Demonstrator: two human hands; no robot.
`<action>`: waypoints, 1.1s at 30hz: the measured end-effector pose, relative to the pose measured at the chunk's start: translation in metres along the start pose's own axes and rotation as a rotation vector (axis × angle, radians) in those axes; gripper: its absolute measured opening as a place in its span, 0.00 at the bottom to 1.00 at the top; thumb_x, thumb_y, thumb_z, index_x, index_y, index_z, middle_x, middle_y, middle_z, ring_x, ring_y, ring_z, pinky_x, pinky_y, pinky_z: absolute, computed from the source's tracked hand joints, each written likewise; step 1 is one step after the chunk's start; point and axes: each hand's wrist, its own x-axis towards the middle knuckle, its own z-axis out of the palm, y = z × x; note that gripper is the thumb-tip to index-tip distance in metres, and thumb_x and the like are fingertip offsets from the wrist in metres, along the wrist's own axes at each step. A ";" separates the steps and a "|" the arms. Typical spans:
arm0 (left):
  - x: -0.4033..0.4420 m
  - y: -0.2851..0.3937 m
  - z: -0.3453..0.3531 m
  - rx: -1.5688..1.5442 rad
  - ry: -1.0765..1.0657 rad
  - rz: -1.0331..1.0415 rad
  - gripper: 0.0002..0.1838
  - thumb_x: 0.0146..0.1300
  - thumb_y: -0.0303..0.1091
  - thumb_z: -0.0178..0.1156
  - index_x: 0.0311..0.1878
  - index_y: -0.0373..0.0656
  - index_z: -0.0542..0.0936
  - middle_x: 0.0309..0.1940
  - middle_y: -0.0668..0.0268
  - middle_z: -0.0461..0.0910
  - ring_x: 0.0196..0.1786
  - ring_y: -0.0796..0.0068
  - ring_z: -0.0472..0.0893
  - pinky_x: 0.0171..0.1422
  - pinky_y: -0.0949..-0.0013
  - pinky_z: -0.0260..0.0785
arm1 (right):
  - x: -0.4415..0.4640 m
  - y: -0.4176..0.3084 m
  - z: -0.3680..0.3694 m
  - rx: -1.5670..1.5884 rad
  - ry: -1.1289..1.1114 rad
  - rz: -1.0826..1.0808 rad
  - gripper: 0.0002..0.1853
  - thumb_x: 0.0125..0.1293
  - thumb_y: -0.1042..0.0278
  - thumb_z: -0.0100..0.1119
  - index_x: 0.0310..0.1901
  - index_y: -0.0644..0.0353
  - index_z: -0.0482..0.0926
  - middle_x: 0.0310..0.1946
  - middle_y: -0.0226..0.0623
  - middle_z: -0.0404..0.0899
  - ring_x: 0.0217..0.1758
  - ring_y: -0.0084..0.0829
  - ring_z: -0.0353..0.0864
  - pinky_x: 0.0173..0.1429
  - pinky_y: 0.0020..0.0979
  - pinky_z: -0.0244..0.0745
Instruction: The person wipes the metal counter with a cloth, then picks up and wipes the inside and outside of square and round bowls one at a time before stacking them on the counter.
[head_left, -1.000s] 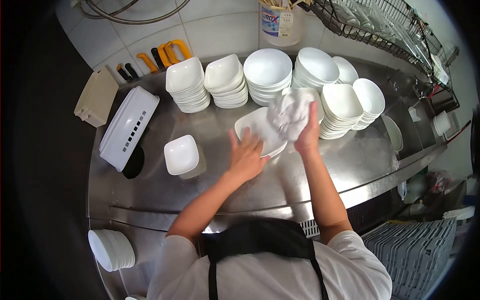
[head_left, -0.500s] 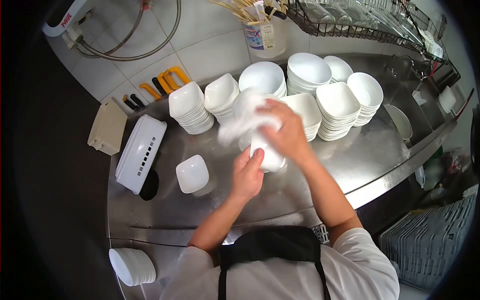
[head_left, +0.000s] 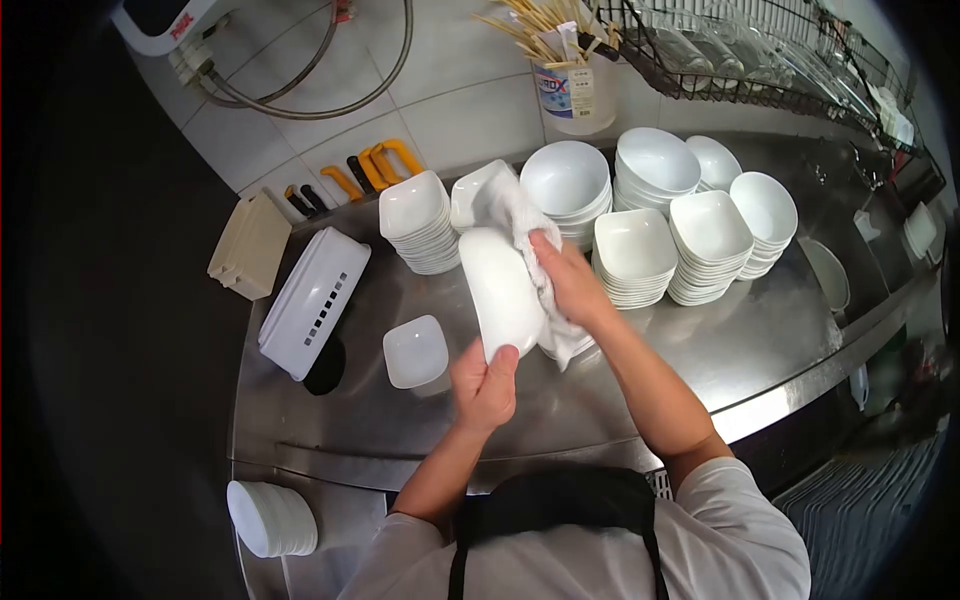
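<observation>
Glossy white bowl, soft rumpled cloth.

Wire rack — top pt. cut off

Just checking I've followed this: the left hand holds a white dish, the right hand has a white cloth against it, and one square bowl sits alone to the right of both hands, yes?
Not quite: the head view shows the square bowl to the left of both hands. The left hand does hold the white dish, and the right hand the white cloth.
</observation>
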 end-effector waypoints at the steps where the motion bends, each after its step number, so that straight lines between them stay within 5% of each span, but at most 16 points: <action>1: -0.002 -0.006 -0.004 0.113 0.021 0.050 0.15 0.73 0.30 0.55 0.57 0.33 0.78 0.46 0.62 0.84 0.48 0.70 0.82 0.52 0.64 0.73 | -0.005 0.011 0.012 -0.054 0.094 -0.047 0.29 0.78 0.46 0.45 0.57 0.70 0.77 0.49 0.39 0.83 0.50 0.26 0.80 0.59 0.32 0.73; 5: 0.016 -0.021 -0.041 0.878 -0.111 0.319 0.15 0.68 0.28 0.59 0.55 0.33 0.80 0.39 0.53 0.85 0.40 0.53 0.85 0.43 0.57 0.75 | -0.032 0.052 0.036 0.095 0.143 0.225 0.24 0.77 0.50 0.51 0.54 0.69 0.78 0.42 0.36 0.83 0.43 0.24 0.80 0.50 0.29 0.76; 8: 0.009 -0.027 -0.093 1.037 -0.058 0.137 0.16 0.66 0.28 0.61 0.55 0.33 0.79 0.40 0.47 0.83 0.42 0.44 0.82 0.46 0.53 0.74 | -0.052 0.045 0.028 -0.135 0.110 0.149 0.22 0.76 0.52 0.54 0.51 0.68 0.79 0.39 0.36 0.84 0.40 0.25 0.81 0.48 0.31 0.77; 9: 0.000 -0.033 -0.113 1.141 -0.071 0.159 0.15 0.67 0.30 0.60 0.54 0.34 0.80 0.42 0.48 0.84 0.45 0.46 0.83 0.50 0.52 0.74 | -0.058 0.030 0.023 -0.300 0.199 0.107 0.21 0.75 0.52 0.55 0.50 0.67 0.80 0.38 0.35 0.84 0.39 0.25 0.81 0.48 0.31 0.77; 11: -0.022 -0.045 -0.147 1.306 -0.074 0.180 0.15 0.67 0.30 0.59 0.54 0.35 0.80 0.46 0.49 0.84 0.50 0.50 0.83 0.57 0.54 0.73 | -0.060 0.026 0.003 -0.005 0.336 0.110 0.22 0.75 0.51 0.56 0.51 0.66 0.79 0.42 0.37 0.84 0.42 0.25 0.82 0.48 0.31 0.78; 13: -0.046 -0.061 -0.182 1.420 -0.124 0.079 0.14 0.66 0.30 0.59 0.53 0.37 0.81 0.47 0.51 0.84 0.52 0.53 0.83 0.60 0.56 0.72 | -0.059 0.023 -0.015 0.160 0.420 0.068 0.27 0.74 0.50 0.56 0.62 0.67 0.72 0.53 0.42 0.80 0.54 0.32 0.80 0.58 0.32 0.76; 15: -0.065 -0.075 -0.206 1.493 -0.160 -0.077 0.14 0.66 0.31 0.60 0.52 0.39 0.81 0.48 0.53 0.85 0.54 0.56 0.83 0.63 0.56 0.70 | -0.058 0.023 -0.029 0.203 0.417 -0.004 0.28 0.75 0.50 0.55 0.64 0.67 0.70 0.55 0.42 0.79 0.56 0.33 0.80 0.59 0.33 0.76; 18: -0.073 -0.083 -0.228 1.552 -0.291 -0.049 0.12 0.65 0.31 0.60 0.51 0.42 0.83 0.47 0.59 0.86 0.56 0.60 0.82 0.69 0.55 0.65 | -0.055 0.020 -0.031 0.261 0.449 -0.067 0.28 0.75 0.51 0.54 0.65 0.67 0.69 0.58 0.43 0.77 0.57 0.34 0.79 0.61 0.35 0.75; 21: -0.076 -0.091 -0.251 1.513 -0.340 -0.133 0.13 0.65 0.32 0.60 0.51 0.44 0.83 0.54 0.59 0.84 0.66 0.59 0.75 0.77 0.44 0.52 | -0.058 0.018 -0.040 0.224 0.485 -0.060 0.28 0.75 0.51 0.54 0.66 0.67 0.68 0.59 0.43 0.76 0.58 0.34 0.79 0.61 0.35 0.75; 24: -0.064 -0.063 -0.246 1.636 -0.411 -0.200 0.13 0.65 0.32 0.60 0.52 0.44 0.84 0.67 0.55 0.73 0.77 0.51 0.61 0.78 0.32 0.37 | -0.060 0.012 -0.043 0.217 0.560 -0.140 0.22 0.76 0.53 0.54 0.57 0.67 0.75 0.48 0.38 0.81 0.47 0.27 0.82 0.49 0.30 0.79; 25: -0.061 -0.058 -0.246 1.747 -0.433 -0.334 0.24 0.65 0.37 0.62 0.63 0.43 0.78 0.76 0.50 0.57 0.80 0.44 0.48 0.76 0.25 0.28 | -0.059 0.010 -0.047 0.109 0.581 -0.186 0.22 0.76 0.54 0.55 0.56 0.67 0.76 0.48 0.39 0.81 0.46 0.28 0.82 0.49 0.31 0.79; 28: -0.048 -0.056 -0.212 1.553 -0.125 -0.139 0.38 0.61 0.44 0.66 0.74 0.44 0.65 0.77 0.44 0.53 0.80 0.41 0.47 0.76 0.26 0.27 | -0.046 0.010 -0.060 -0.399 0.584 -0.258 0.19 0.74 0.54 0.57 0.53 0.65 0.79 0.49 0.44 0.82 0.47 0.35 0.83 0.50 0.32 0.79; 30: -0.031 -0.071 -0.160 1.249 -0.058 -0.185 0.51 0.55 0.45 0.72 0.77 0.37 0.57 0.76 0.43 0.54 0.79 0.42 0.53 0.80 0.42 0.41 | -0.024 0.027 -0.067 -0.967 0.476 -0.193 0.18 0.72 0.55 0.59 0.52 0.63 0.80 0.52 0.49 0.81 0.50 0.42 0.84 0.52 0.35 0.79; 31: -0.026 -0.085 -0.132 0.979 0.001 -0.224 0.52 0.54 0.45 0.74 0.76 0.34 0.57 0.76 0.43 0.54 0.78 0.44 0.55 0.80 0.48 0.46 | -0.011 0.044 -0.070 -1.114 0.346 -0.257 0.23 0.72 0.49 0.56 0.57 0.62 0.78 0.57 0.54 0.77 0.58 0.49 0.78 0.60 0.40 0.74; 33: -0.020 -0.103 -0.069 0.926 -0.085 -0.256 0.58 0.51 0.45 0.77 0.77 0.31 0.51 0.76 0.42 0.54 0.77 0.47 0.58 0.79 0.56 0.52 | 0.000 0.100 -0.074 -1.547 0.135 -0.274 0.34 0.72 0.38 0.47 0.66 0.59 0.71 0.67 0.61 0.67 0.71 0.60 0.64 0.72 0.48 0.59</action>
